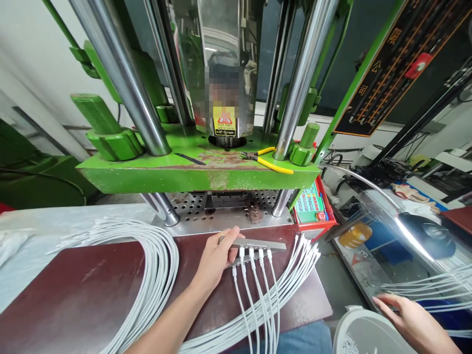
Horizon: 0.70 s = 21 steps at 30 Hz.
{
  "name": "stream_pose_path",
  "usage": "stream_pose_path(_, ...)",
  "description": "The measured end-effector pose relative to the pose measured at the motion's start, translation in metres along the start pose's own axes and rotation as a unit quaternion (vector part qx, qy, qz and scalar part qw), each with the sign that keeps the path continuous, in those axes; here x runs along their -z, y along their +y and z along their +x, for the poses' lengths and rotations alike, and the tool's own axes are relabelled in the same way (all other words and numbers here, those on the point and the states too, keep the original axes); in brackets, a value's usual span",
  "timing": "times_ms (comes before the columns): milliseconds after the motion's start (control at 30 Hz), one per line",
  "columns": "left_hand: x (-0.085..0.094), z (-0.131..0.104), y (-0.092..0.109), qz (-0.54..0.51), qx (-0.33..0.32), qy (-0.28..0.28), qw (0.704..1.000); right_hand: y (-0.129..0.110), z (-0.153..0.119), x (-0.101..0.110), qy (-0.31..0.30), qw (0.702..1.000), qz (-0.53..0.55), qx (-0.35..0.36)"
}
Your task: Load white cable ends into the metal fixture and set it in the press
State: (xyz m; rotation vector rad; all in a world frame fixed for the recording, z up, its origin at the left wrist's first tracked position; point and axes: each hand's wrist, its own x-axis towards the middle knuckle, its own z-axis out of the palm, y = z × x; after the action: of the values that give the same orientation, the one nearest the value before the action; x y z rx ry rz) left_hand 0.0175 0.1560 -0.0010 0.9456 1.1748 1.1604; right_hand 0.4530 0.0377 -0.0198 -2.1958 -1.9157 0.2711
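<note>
My left hand (216, 258) is closed round the left end of a metal mold plate (260, 244), above the dark red tabletop. Several white cable connectors (251, 253) are set along the plate's near side, and their cables (261, 287) trail down toward my lap. A part of the plate lies hidden behind my fingers. Off to the right, my right hand (411, 314) hovers by the rim of a whitish bin (346, 319); its fingers reach out loosely, and nothing shows in them. White cables (416, 290) lie just behind this hand.
Ahead stands a green press (199, 179) with steel columns, its perforated bed (221, 216) below. Yellow-handled pliers (269, 160) rest on it. A looped cable bundle (158, 265) covers the left side; another bundle (295, 270) lies right. A red control box (315, 206) sits beside the press.
</note>
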Motion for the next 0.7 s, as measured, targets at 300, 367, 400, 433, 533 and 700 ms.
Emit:
stream_pose_path(300,-0.022,-0.021,0.021,0.063,-0.027,-0.024,0.997,-0.253,0.058,0.002,-0.035,0.941,0.153,0.3)
stream_pose_path(367,-0.022,-0.027,0.024,0.016,-0.019,0.021,0.999,-0.279,0.073,-0.009,-0.074,0.936,0.127,0.32)
stream_pose_path(400,-0.022,-0.032,0.023,-0.024,-0.004,0.04,0.999,-0.287,0.082,-0.013,-0.081,0.936,0.119,0.32)
stream_pose_path(433,-0.024,-0.039,0.021,-0.071,0.023,0.047,0.996,-0.294,0.092,-0.016,-0.073,0.939,0.111,0.319)
stream_pose_path(533,-0.037,-0.062,0.008,-0.189,0.167,-0.031,0.967,-0.305,0.119,-0.021,-0.04,0.937,0.099,0.332)
stream_pose_path(700,-0.059,-0.083,-0.02,-0.191,0.209,-0.117,0.952,-0.314,0.145,-0.036,-0.117,0.919,0.145,0.348)
